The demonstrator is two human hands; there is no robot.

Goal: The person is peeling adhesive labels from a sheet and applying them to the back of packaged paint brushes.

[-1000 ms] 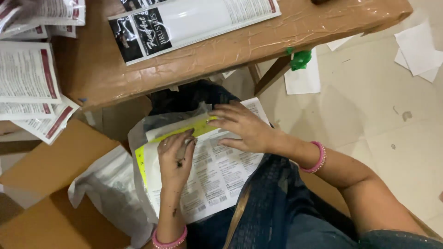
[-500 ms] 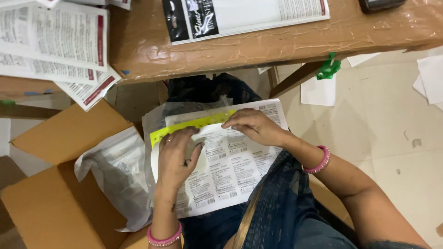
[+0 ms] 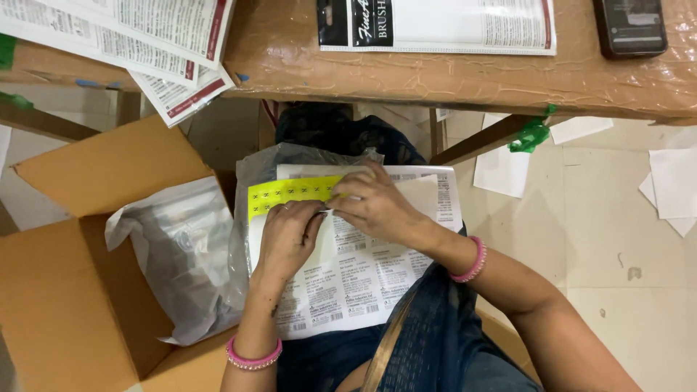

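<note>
Yellow strip (image 3: 290,194), where is it?

– It lies on the top part of the white sticker sheet (image 3: 348,283), and the sheet rests on the person's lap, with a clear plastic bag (image 3: 290,156) under it.

What are the hands doing?

– The left hand (image 3: 287,239) lies on the sheet just under the strip. Its fingers are bent and press down. It grasps nothing. The right hand (image 3: 374,207) has its fingertips together at the right end of the strip. It looks like a small pinch on that end, though the fingers hide the very tip.

So which step is this?

– I think the strip is being lined up or worked loose along the top of the sheet. One hand keeps the paper from sliding and the other works the end.

What does that call for?

– A soft, slow pull, I would say. The sheet must stay flat, or the thin strip could bend or tear.

What is beside the lap?

– An open brown box (image 3: 65,305) on the left side, with another crinkly plastic bag (image 3: 174,254) in it. There is a pink bangle (image 3: 253,357) on the left wrist.

And farther off?

– A brown table (image 3: 435,72) wrapped in shiny tape. On it are printed papers (image 3: 131,36), a long white booklet (image 3: 450,25) and a dark phone (image 3: 630,27). Loose white papers (image 3: 501,170) lie on the floor past the table leg.
</note>
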